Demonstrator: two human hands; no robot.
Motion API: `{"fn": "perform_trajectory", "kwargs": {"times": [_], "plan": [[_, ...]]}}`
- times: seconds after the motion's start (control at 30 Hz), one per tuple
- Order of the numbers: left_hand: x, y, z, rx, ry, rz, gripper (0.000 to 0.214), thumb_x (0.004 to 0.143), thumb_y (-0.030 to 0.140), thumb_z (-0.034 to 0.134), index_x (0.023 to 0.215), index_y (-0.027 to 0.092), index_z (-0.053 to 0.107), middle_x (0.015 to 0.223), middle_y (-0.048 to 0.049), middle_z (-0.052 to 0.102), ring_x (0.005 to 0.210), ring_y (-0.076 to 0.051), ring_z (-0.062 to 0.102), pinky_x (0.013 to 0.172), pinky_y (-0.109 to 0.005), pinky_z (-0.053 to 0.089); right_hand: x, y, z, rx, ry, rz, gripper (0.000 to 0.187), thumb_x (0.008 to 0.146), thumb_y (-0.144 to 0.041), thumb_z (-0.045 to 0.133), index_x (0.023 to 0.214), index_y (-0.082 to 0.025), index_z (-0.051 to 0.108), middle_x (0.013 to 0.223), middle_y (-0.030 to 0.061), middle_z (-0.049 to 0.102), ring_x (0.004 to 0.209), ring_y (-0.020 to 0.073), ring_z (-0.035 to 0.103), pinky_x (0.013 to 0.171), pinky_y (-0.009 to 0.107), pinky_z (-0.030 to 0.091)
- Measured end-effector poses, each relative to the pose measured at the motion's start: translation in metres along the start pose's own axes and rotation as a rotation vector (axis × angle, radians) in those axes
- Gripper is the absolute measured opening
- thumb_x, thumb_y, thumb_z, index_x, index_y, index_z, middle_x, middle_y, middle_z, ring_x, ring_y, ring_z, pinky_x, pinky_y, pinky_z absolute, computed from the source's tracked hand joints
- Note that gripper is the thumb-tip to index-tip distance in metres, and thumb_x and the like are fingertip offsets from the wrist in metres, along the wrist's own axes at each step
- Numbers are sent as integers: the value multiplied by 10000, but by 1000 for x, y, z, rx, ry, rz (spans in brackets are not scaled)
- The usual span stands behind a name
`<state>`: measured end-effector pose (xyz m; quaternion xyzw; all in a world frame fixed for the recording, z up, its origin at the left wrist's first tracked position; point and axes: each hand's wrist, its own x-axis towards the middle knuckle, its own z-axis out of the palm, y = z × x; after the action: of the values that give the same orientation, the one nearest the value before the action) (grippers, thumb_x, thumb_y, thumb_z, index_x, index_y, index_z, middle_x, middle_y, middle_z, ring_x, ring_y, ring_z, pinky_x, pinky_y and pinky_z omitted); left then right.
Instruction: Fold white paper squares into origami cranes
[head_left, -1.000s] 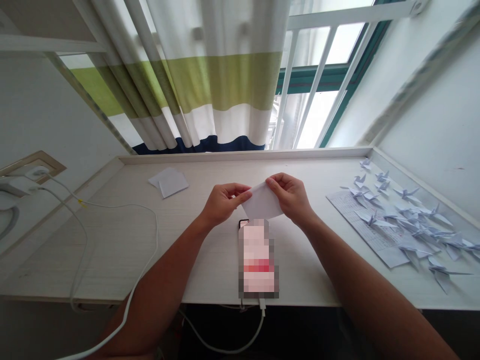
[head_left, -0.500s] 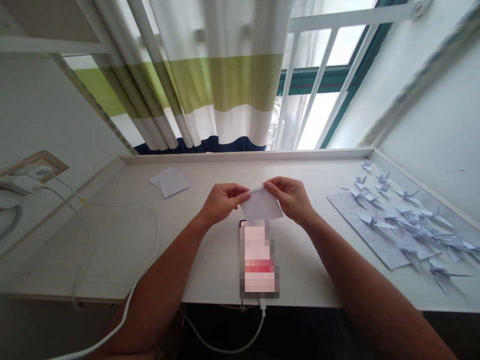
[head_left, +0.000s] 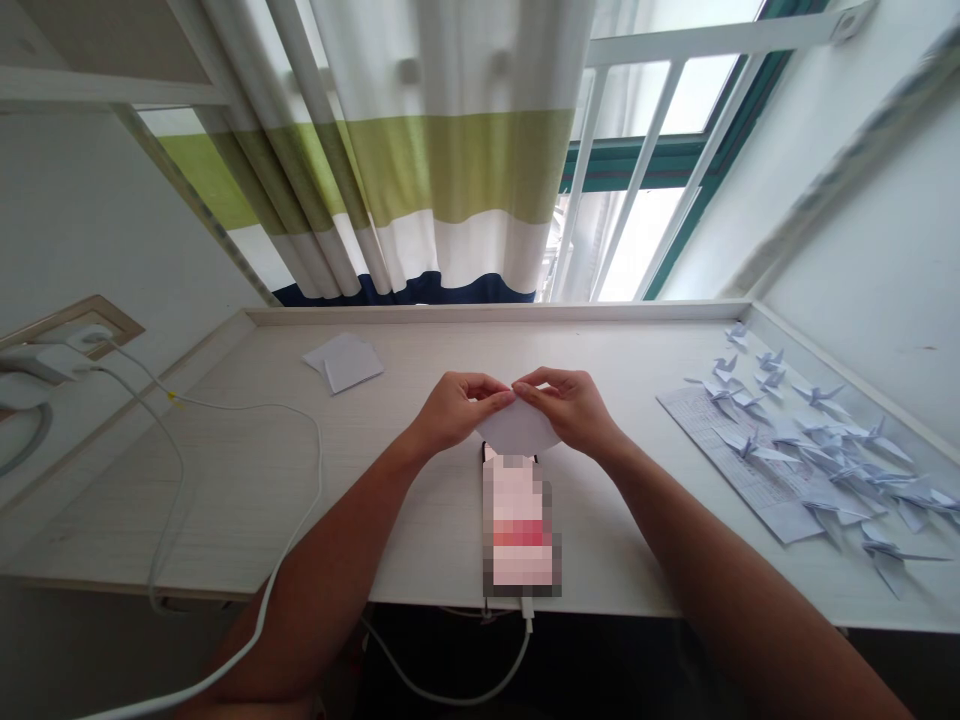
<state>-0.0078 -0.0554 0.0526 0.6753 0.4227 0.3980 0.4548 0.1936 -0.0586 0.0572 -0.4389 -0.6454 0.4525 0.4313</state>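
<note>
Closest in, a white cable (head_left: 259, 622) passes over the left forearm, and a second, the charging lead (head_left: 528, 612), hangs in a loop below the front edge of the desk (head_left: 424, 560) and rises to the lower end of a phone (head_left: 517, 500). The phone lies on the pale desktop between the two forearms, its screen blurred into blocks. Just beyond its upper end, a piece of white paper (head_left: 519, 432) is held above the desk, its lower edge overlapping the top of the phone in view. The left hand (head_left: 459, 410) pinches the paper's upper edge between thumb and fingers; the right hand (head_left: 564, 408) grips it likewise, and the fingertips of both nearly meet at the middle of that edge. To the right, many folded paper birds (head_left: 846, 468) spread across the desk, some resting on a printed sheet (head_left: 709, 440). Farther back on the left, a few loose white papers (head_left: 354, 366) lie overlapping, well apart from the hands, and plugs (head_left: 56, 365) sit in a wall socket (head_left: 124, 318). Past the desk's raised back rim (head_left: 487, 315) hangs a striped curtain (head_left: 457, 165), with white railing bars (head_left: 641, 165) before a green-framed window (head_left: 686, 160).
</note>
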Motion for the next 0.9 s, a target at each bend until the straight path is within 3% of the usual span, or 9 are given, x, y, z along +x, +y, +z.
{"fn": "perform_trajectory", "kwargs": {"times": [0.17,0.37,0.6,0.73,0.9], "plan": [[0,-1,0,3,-26,13,346,829,480,724,869,142,782,819,-80,753,726,-180,663,623,-261,505,-1,0,0,-34,-39,-11,329,827,-509,717,856,-186,774,837,73,759,684,194,655,540,281,485],[0,4,1,-67,-13,17,346,820,474,740,857,131,766,822,-83,748,734,-178,668,626,-257,508,1,1,-3,163,-74,9,345,818,-510,735,844,-166,751,795,60,727,685,172,626,586,282,482],[2,1,-5,-48,-2,6,361,830,487,728,880,131,762,847,-91,751,754,-182,663,662,-274,516,4,-3,-6,217,-38,-18,387,895,-522,643,842,-166,786,865,81,746,834,193,659,792,336,530],[1,2,-3,-7,-21,8,368,844,497,705,898,137,763,876,-96,751,781,-197,673,671,-287,530,4,-3,-7,180,4,-11,412,888,-549,638,843,-169,792,879,91,752,844,209,670,789,354,542],[1,-1,-2,-19,-46,8,356,853,490,693,881,139,752,850,-83,738,761,-184,660,661,-276,518,3,0,-6,85,-34,5,358,810,-517,733,845,-164,784,809,80,751,729,193,646,644,312,504]]}}
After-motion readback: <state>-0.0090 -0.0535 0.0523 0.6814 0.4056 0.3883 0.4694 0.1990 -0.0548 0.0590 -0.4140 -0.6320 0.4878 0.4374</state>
